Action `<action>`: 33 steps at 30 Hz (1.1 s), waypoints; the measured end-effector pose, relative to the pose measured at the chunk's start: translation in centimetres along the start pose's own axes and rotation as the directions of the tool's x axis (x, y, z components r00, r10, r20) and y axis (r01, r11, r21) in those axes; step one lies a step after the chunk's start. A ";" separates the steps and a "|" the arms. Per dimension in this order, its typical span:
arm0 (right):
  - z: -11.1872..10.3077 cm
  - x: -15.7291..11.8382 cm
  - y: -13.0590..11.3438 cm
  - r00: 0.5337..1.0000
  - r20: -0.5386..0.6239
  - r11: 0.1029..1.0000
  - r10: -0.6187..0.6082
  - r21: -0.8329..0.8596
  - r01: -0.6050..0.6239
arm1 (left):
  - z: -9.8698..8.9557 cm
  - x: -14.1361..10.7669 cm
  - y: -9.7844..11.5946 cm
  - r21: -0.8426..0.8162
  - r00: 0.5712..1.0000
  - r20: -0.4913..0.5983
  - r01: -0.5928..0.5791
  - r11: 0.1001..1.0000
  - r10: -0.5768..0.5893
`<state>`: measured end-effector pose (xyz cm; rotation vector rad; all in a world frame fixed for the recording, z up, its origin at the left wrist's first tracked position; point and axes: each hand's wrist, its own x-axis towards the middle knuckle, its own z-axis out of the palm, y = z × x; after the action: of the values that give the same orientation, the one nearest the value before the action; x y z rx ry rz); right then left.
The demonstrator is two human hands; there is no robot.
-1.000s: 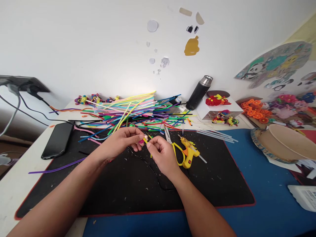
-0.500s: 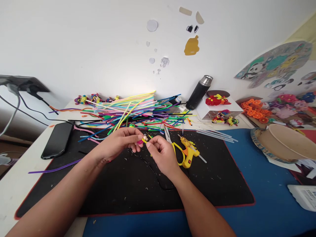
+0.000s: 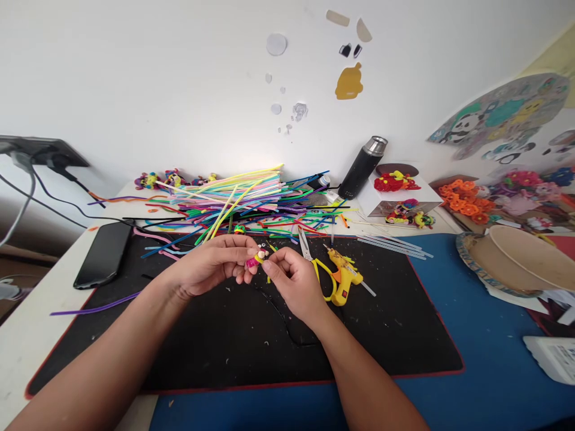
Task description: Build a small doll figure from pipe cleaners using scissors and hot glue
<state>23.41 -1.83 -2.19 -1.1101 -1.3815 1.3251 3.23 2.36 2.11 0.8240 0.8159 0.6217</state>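
Note:
My left hand (image 3: 214,263) pinches a small pipe-cleaner figure (image 3: 253,262) above the black mat (image 3: 215,347). Its body is magenta, a yellow band goes around it, and its top is cream with tiny eyes. My right hand (image 3: 294,278) is closed at the figure's right side, thumb and forefinger on the end of the yellow pipe cleaner (image 3: 259,258). The fingertips partly hide that strand. Just right of this hand lie yellow-handled scissors (image 3: 332,281) and a yellow glue gun (image 3: 345,278).
Behind my hands is a heap of coloured pipe cleaners (image 3: 229,194). A phone (image 3: 103,254) lies at the left, with a purple pipe cleaner (image 3: 94,310) nearer me. A black flask (image 3: 363,169) leans by a white box (image 3: 381,200). Glue sticks (image 3: 393,246) and a round basket (image 3: 489,263) are rightward.
The figure has turned in my left fingers, showing more of its magenta body. The yellow strand now lies around it instead of stretching toward my right hand, whose fingertips are closer in.

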 end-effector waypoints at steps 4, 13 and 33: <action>0.0 0.0 0.3 1.000 -0.009 1.000 -0.018 -0.011 0.018 | -0.1 0.1 -0.1 0.009 1.000 -0.022 -0.017 1.000 0.017; 0.0 0.2 0.7 1.000 -0.020 0.997 0.009 0.082 -0.007 | -0.1 0.2 -0.4 0.054 0.998 -0.033 -0.053 0.997 0.054; 0.0 0.3 0.1 0.999 0.013 0.984 0.050 0.169 -0.052 | 0.7 0.4 -0.4 0.112 0.998 -0.041 -0.052 0.992 0.056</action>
<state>23.33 -1.56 -2.29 -1.0316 -1.2284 1.4572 4.04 2.15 1.93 0.9387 0.8764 0.6486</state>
